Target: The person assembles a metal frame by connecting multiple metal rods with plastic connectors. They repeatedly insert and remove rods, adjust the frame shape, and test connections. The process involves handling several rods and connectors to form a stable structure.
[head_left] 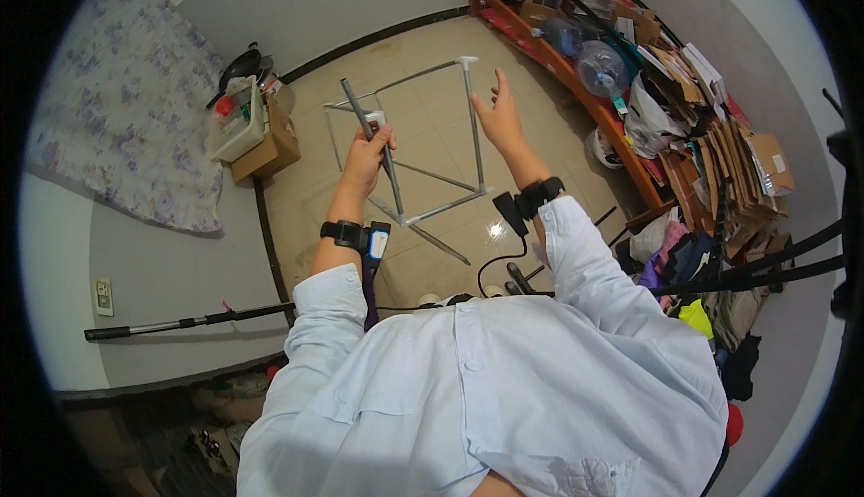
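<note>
My left hand (367,157) is closed around a grey metal tube (362,117) with a white plastic joint, one bar of a light tube frame (473,128) held up over the tiled floor. The frame is a rectangle of thin grey rods with white corner pieces and a diagonal brace. Just to the left of the frame's right upright, my right hand (500,119) is raised with flat, spread fingers, holding nothing. Both wrists wear black straps.
A cardboard box (270,146) with a white container, a pan and bottles stands by the left wall. A wooden shelf (576,74) at the right carries water bottles, bags and stacked cardboard. Black tripod poles (765,263) cross at right; a cable lies on the floor.
</note>
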